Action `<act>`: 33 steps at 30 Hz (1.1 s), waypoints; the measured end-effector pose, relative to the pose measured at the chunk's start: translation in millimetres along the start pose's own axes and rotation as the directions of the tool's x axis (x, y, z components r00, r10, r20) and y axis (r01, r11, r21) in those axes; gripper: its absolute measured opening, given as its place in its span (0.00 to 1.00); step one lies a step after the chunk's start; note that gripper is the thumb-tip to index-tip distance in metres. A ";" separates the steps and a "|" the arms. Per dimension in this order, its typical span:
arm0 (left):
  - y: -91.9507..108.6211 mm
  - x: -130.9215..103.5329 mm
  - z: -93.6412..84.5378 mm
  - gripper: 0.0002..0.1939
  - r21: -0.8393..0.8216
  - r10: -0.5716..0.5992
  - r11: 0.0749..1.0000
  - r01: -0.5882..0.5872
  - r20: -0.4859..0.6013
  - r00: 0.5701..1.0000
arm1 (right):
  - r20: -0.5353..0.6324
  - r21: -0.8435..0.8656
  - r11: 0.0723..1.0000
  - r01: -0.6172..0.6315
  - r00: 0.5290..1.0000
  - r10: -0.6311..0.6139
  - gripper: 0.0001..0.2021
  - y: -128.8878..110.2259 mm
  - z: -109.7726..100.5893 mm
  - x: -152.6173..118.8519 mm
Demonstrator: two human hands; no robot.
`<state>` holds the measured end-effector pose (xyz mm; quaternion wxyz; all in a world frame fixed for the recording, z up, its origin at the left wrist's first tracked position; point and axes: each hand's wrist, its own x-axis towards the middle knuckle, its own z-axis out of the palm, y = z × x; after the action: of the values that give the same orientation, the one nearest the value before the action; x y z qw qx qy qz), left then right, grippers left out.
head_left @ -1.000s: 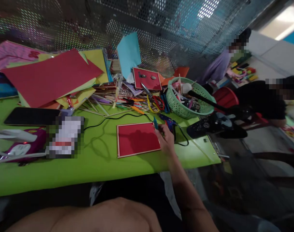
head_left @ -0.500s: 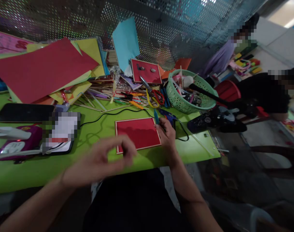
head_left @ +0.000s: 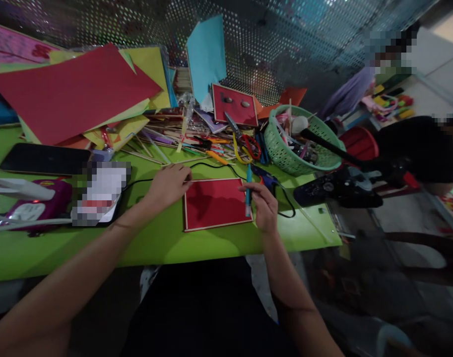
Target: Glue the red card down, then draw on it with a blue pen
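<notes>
On the green tabletop lies a red card panel (head_left: pixel 219 203) edged with pale thin sticks. My left hand (head_left: pixel 171 184) rests at its upper left corner, fingers stretched out and lying down, fingertips at the edge; whether they press on it cannot be made out. My right hand (head_left: pixel 264 203) is at the panel's right edge, closed around a slim teal pen (head_left: pixel 248 191) held nearly upright over the red surface. Just behind that hand sits a blue glue gun (head_left: pixel 264 177), its cable running off to the side.
Scissors (head_left: pixel 244 146), thin sticks and a second red panel (head_left: pixel 233 106) lie behind. A green basket (head_left: pixel 286 148) of supplies stands right, near a black stand arm (head_left: pixel 330 188). Coloured paper (head_left: pixel 77 94), a dark phone (head_left: pixel 43 158) and a lit phone (head_left: pixel 103 191) are left. People appear far right.
My left hand has moved from blurred mid-air up and forward onto the panel's upper left corner. The pen in my right hand has shifted, its lower end now showing over the panel.
</notes>
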<state>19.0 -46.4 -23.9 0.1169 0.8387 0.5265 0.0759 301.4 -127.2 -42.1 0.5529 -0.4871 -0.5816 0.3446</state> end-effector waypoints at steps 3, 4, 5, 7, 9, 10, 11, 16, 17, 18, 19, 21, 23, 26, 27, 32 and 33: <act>2.5 6.7 0.3 0.09 -0.002 -0.006 1.000 0.006 0.005 1.000 | 0.036 0.105 0.994 -0.015 0.999 0.011 0.14 1.6 0.0 -0.2; 3.1 8.6 0.9 0.08 -0.005 -0.006 1.000 0.006 0.003 1.000 | 0.039 0.119 0.993 -0.019 0.999 0.015 0.14 2.3 0.2 -0.1; 3.5 9.9 1.8 0.09 -0.008 -0.005 1.000 0.005 0.001 1.000 | 0.033 0.118 0.993 -0.024 0.999 0.021 0.15 3.0 0.8 0.1; 3.9 10.9 4.0 0.09 -0.025 0.001 1.000 -0.002 -0.006 1.000 | -0.001 0.082 0.996 -0.027 1.000 0.027 0.15 3.9 2.2 0.7; 3.4 9.7 6.6 0.09 -0.062 -0.001 0.998 -0.001 -0.025 1.000 | -0.043 0.042 0.999 -0.018 0.999 0.020 0.14 4.2 3.7 1.2; 2.9 8.6 7.9 0.09 -0.081 -0.005 0.997 0.002 -0.039 0.999 | -0.060 0.035 0.999 -0.009 0.998 0.011 0.14 4.3 4.3 1.5; 2.4 7.2 9.1 0.08 -0.096 -0.009 0.995 0.004 -0.052 0.999 | -0.073 0.036 0.999 -0.002 0.997 0.004 0.13 4.2 4.7 1.8; -2.3 3.2 13.3 0.08 -0.126 0.000 0.992 -0.010 -0.080 0.997 | -0.090 0.095 0.995 -0.033 0.995 0.041 0.10 -1.8 6.4 5.3; -3.7 3.4 13.9 0.08 -0.143 0.004 0.990 -0.015 -0.082 0.997 | -0.076 0.114 0.992 -0.046 0.996 0.055 0.11 -4.6 7.5 6.1; -5.4 4.0 14.5 0.08 -0.163 0.007 0.986 -0.021 -0.083 0.997 | -0.061 0.134 0.989 -0.059 0.996 0.068 0.12 -7.8 8.9 6.8; -7.2 4.8 15.1 0.08 -0.185 0.011 0.982 -0.026 -0.082 0.997 | -0.041 0.148 0.986 -0.076 0.996 0.083 0.13 -11.0 10.9 7.3; -10.4 6.6 16.5 0.07 -0.224 0.017 0.974 -0.034 -0.078 0.997 | 0.004 0.155 0.981 -0.115 0.993 0.116 0.15 -15.8 16.1 7.8; -12.5 8.1 17.7 0.08 -0.245 0.021 0.969 -0.039 -0.078 0.997 | 0.051 0.141 0.977 -0.159 0.987 0.153 0.15 -17.1 22.1 7.7; -12.9 9.0 18.0 0.07 -0.248 0.020 0.968 -0.041 -0.084 0.996 | 0.101 0.100 0.971 -0.215 0.973 0.205 0.12 -12.6 29.6 7.4; -12.7 9.1 17.8 0.07 -0.248 0.019 0.968 -0.039 -0.080 0.997 | 0.108 0.089 0.968 -0.235 0.968 0.226 0.11 -10.4 31.4 7.4; -14.0 10.4 17.7 0.07 -0.267 0.020 0.963 -0.036 -0.064 0.998 | 0.103 0.095 0.953 -0.287 0.955 0.278 0.11 -3.4 36.2 7.8; -14.5 10.8 17.9 0.07 -0.268 0.019 0.963 -0.036 -0.064 0.998 | 0.102 0.101 0.953 -0.287 0.955 0.277 0.10 -3.3 37.0 8.0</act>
<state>15.7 -32.7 -45.1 0.2128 0.8195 0.5029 0.1737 265.3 -115.5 -42.1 0.4992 -0.5175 -0.5087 0.4735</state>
